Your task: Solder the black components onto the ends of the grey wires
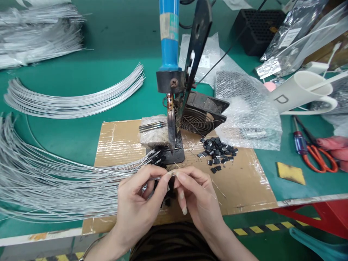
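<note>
My left hand (pixel 141 199) is closed in a pinch on a thin grey cable (pixel 123 174) that runs off to the left. Thumb and forefinger of my right hand (pixel 201 197) pinch at the cable's end, touching my left fingertips; my fingers hide most of that end. Just beyond my hands, a soldering iron with a blue handle (pixel 170 54) hangs upright in a stand, its tip (pixel 171 130) pointing down. To the right lies a pile of small black connectors (pixel 217 150). Many grey cables (pixel 59 177) spread out at the left, with black pieces at their right ends.
A cardboard sheet (pixel 244 185) covers the green table in front. Behind the iron stand a black fan (pixel 199 114) and bubble wrap (pixel 247 108). At the right are a white mug (pixel 301 90), orange-handled scissors (pixel 320 159) and a yellow sponge (pixel 290 173). Another cable bundle (pixel 73 107) lies back left.
</note>
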`<state>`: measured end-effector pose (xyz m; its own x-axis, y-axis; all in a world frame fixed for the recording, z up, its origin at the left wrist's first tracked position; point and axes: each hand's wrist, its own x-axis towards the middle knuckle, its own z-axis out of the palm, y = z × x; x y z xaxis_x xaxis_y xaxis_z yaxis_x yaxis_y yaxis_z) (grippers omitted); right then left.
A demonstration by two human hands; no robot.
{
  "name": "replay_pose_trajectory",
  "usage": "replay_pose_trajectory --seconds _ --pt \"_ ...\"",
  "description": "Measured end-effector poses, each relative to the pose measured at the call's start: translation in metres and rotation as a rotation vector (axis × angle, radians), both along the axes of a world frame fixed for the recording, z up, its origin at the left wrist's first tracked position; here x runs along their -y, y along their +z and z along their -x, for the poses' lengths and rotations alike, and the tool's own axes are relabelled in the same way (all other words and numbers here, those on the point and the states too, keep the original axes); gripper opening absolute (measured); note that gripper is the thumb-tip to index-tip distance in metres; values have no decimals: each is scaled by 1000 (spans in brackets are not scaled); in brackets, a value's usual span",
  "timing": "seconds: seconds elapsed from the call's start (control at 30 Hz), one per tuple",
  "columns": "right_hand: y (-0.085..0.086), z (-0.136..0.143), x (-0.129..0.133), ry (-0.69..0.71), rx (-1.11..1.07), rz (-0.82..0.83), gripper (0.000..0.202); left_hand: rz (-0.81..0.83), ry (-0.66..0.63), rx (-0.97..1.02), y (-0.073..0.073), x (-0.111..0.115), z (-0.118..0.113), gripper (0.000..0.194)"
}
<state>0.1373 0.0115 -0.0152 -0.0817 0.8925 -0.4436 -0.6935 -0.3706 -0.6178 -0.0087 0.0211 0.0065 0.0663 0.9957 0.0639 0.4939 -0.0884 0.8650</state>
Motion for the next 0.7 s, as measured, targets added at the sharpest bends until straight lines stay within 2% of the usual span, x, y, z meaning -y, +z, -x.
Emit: replay_pose_trajectory --seconds 0.37,0.5,0.7 --pt "-6 -4 0 5 95 -92 18 83 78 59 -5 -1 -1 9" --pt "-5 -5 1 50 185 -94 15 74 83 52 -4 -1 0 8" --pt "-2 -3 2 38 204 -93 13 46 67 50 -3 -2 -1 9"
